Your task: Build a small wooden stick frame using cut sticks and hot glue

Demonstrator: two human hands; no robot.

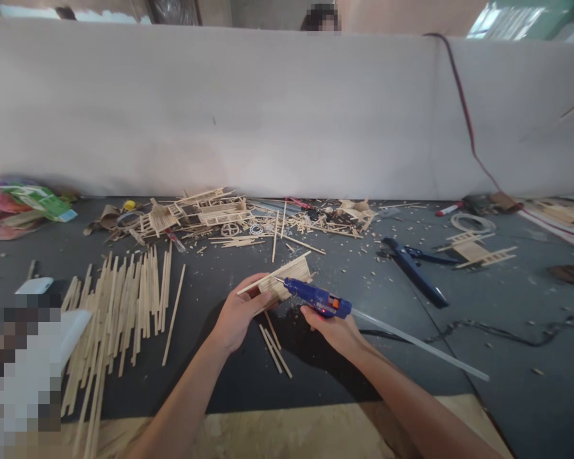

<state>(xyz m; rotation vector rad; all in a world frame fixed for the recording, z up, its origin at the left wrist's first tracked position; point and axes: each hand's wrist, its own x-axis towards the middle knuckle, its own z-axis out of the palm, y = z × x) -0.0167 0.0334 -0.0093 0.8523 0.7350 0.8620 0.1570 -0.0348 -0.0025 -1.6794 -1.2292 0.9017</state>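
Near the middle of the dark table (pixel 210 395), the left hand (pixel 236 312) pinches a small panel of glued wooden sticks (pixel 287 280) by its left edge, tilted up off the surface. The right hand (pixel 332 328) is clenched around a blue glue gun (pixel 318 298), its nozzle touching the panel's near side. The panel looks light, stiff but brittle — best held at its edges, away from wet glue. 3 loose sticks (pixel 273 347) lie just below; a bundle of sticks (pixel 119 306) lies to the left.

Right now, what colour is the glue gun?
Blue, with an orange trigger; head view, glue gun.
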